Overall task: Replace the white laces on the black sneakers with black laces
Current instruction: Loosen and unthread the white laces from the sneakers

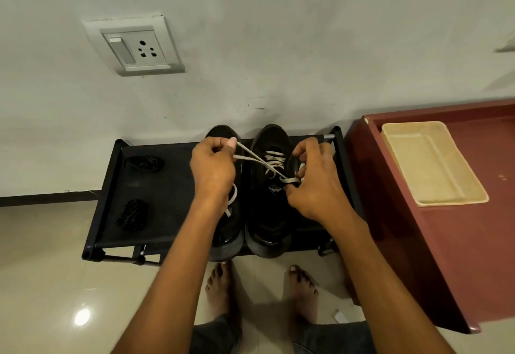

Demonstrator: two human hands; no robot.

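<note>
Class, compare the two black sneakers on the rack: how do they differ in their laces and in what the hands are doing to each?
The right sneaker still shows white lace crossed through its eyelets; on the left sneaker only a loose white strand shows. Both the left hand and right hand pull lace ends from the right sneaker; the left sneaker lies largely hidden under the left hand. Both are black, side by side on the black rack.

Bare forearms (pixel 178 278), no sleeves; dark grey trousers (pixel 217 334); 2 bare feet (pixel 220 286).

Two black sneakers (pixel 269 194), white laces (pixel 274 158) partly undone; black laces (pixel 144 163) bundled left.
</note>
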